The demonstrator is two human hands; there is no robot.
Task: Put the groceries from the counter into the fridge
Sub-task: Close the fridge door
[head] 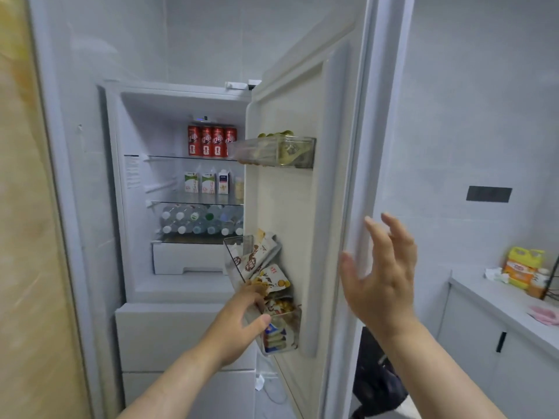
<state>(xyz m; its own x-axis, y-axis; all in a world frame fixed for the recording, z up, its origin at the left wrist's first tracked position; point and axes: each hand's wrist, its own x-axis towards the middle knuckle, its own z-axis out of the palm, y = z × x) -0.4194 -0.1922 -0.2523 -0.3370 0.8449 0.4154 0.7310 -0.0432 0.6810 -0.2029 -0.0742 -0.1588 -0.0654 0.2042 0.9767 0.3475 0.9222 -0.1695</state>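
Several shelves of the fridge (181,267) were stocked: red cans (211,140) on top, cartons (205,182) below them, water bottles (199,220) lying under those. The fridge door (290,207) stood wide open. The left hand (242,309) reached into the lower door bin (284,337), its fingers buried among the snack packets (272,279). Whether its grip was closed on one could not be told. The right hand (381,276) hovered beside the door's edge, its grip slack, fingers spread and holding nothing.

By my reading the task was near its end, with these packets the item in hand. The surface (496,300) at the right carried only a yellow bottle (521,267) and a pink cloth (544,314), which looked like cleaning things. Most of it lay out of view, so more groceries might have remained.
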